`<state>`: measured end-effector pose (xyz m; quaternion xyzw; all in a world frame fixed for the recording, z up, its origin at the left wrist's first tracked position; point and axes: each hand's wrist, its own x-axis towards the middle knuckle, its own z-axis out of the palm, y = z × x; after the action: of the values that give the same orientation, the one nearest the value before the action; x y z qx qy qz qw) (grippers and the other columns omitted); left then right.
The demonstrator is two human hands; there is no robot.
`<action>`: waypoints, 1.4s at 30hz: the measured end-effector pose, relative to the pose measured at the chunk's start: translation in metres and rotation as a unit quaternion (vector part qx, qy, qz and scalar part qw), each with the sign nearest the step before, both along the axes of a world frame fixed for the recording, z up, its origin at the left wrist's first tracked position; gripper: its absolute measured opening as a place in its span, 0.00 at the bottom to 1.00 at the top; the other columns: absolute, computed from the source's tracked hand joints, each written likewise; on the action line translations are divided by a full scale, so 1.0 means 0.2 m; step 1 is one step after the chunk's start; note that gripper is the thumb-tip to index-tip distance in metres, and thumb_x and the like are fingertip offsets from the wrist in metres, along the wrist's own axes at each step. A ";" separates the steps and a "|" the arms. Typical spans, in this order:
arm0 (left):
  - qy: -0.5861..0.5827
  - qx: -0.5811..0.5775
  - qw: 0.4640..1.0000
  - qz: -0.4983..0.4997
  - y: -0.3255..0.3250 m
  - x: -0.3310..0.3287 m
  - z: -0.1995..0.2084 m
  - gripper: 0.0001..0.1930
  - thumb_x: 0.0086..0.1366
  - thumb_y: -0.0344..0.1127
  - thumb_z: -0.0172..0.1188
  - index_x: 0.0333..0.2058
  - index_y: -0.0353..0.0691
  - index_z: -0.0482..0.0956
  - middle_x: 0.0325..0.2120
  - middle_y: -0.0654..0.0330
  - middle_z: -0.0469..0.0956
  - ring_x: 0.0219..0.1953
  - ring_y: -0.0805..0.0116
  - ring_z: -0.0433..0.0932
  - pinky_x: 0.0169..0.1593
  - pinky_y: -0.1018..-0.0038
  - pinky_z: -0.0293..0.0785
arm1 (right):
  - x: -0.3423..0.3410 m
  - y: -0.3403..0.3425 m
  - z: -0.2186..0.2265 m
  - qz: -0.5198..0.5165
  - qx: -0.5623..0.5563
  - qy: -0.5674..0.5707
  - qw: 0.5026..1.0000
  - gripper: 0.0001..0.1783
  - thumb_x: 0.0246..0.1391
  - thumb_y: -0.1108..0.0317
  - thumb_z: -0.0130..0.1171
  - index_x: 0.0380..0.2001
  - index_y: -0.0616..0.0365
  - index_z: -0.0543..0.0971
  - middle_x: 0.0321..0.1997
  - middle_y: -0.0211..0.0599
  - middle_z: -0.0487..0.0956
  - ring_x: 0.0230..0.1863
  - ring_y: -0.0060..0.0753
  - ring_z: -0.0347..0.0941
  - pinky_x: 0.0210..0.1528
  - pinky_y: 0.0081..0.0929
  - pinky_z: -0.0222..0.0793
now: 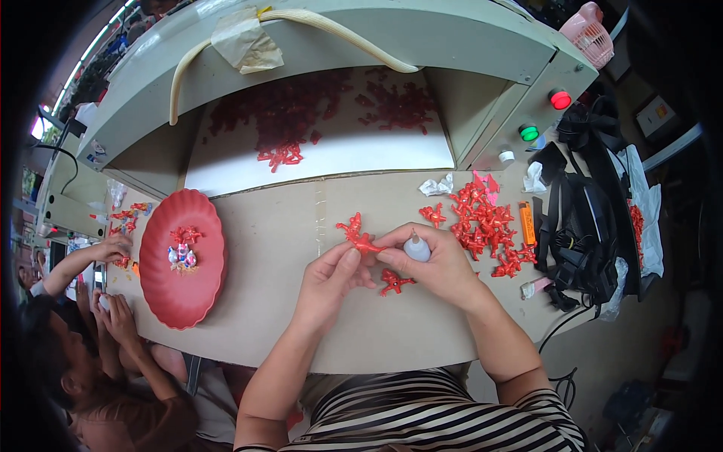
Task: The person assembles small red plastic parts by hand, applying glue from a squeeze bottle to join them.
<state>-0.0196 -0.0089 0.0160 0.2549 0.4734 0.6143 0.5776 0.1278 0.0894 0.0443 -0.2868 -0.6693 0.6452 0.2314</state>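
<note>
In front of me, my left hand (328, 277) pinches a small red plastic figurine (357, 235) between thumb and fingers. My right hand (446, 270) meets it from the other side, its fingertips at the figurine's lower end. Tucked in that same right hand is a small whitish squeeze bottle (417, 249) with a brownish tip pointing up. Another red figurine (393, 282) lies on the table just below, between my hands. A single red figurine (433, 215) and a heap of similar red figurines (486, 218) sit to the right of my right hand.
A scalloped red dish (181, 301) with a few small figures stands left. Ahead, a grey cabinet (489, 49) holds many red pieces on a white sheet (361, 157). At right are an orange box-like item (526, 223) and a black bag (584, 218). A co-worker (98, 377) sits left.
</note>
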 end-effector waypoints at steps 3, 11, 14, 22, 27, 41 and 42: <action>-0.024 0.002 1.000 0.002 -0.01 -0.01 -0.01 0.15 0.65 0.39 0.46 0.43 0.34 0.71 0.29 0.61 0.73 0.28 0.74 0.70 0.35 0.72 0.72 | 0.00 0.00 0.00 0.006 -0.007 -0.009 1.000 0.09 0.49 0.72 0.58 0.35 0.62 0.76 0.31 0.29 0.77 0.32 0.14 0.70 0.34 0.14 0.67; -0.063 -0.004 0.998 0.016 0.00 -0.03 -0.02 0.08 0.63 0.37 0.49 0.35 0.38 0.70 0.29 0.61 0.73 0.27 0.76 0.70 0.34 0.74 0.72 | -0.01 0.00 -0.01 -0.025 -0.018 -0.016 0.999 0.09 0.49 0.71 0.58 0.34 0.62 0.76 0.31 0.29 0.77 0.31 0.14 0.70 0.34 0.14 0.66; -0.059 -0.004 0.998 0.019 0.00 -0.03 -0.01 0.07 0.63 0.36 0.50 0.34 0.39 0.70 0.29 0.60 0.73 0.27 0.76 0.71 0.34 0.74 0.72 | -0.01 0.00 0.00 -0.020 -0.006 -0.030 0.999 0.08 0.48 0.71 0.58 0.33 0.62 0.76 0.30 0.28 0.76 0.32 0.14 0.70 0.34 0.14 0.66; -0.038 0.004 0.999 0.024 -0.01 -0.03 -0.01 0.06 0.62 0.34 0.51 0.33 0.38 0.71 0.29 0.59 0.74 0.27 0.75 0.71 0.34 0.73 0.72 | -0.01 0.00 -0.01 -0.015 0.025 -0.048 0.998 0.08 0.48 0.71 0.59 0.32 0.62 0.76 0.29 0.28 0.76 0.31 0.14 0.69 0.33 0.14 0.66; -0.039 0.001 0.999 0.027 -0.01 -0.03 -0.01 0.06 0.62 0.34 0.51 0.33 0.38 0.71 0.28 0.59 0.74 0.27 0.76 0.71 0.34 0.74 0.71 | -0.01 0.00 -0.01 -0.015 0.032 -0.040 0.999 0.07 0.48 0.71 0.59 0.31 0.62 0.76 0.29 0.27 0.76 0.31 0.13 0.69 0.33 0.14 0.66; -0.046 0.000 0.999 0.020 -0.01 -0.04 -0.02 0.06 0.61 0.34 0.53 0.34 0.38 0.72 0.28 0.60 0.75 0.26 0.77 0.70 0.33 0.77 0.70 | -0.01 0.00 -0.04 -0.013 0.021 -0.023 0.999 0.07 0.48 0.71 0.59 0.31 0.61 0.76 0.26 0.25 0.74 0.26 0.11 0.66 0.28 0.12 0.63; -0.052 0.003 0.999 0.017 -0.01 -0.04 -0.02 0.08 0.60 0.34 0.54 0.35 0.37 0.72 0.29 0.60 0.75 0.26 0.77 0.71 0.33 0.79 0.69 | -0.02 0.00 -0.04 -0.013 0.020 -0.023 0.999 0.07 0.48 0.71 0.59 0.31 0.61 0.76 0.26 0.25 0.74 0.26 0.11 0.66 0.28 0.12 0.63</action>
<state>-0.0279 -0.0117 0.0119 0.2168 0.4450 0.6377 0.5901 0.1248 0.0891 0.0372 -0.3052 -0.6837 0.6216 0.2303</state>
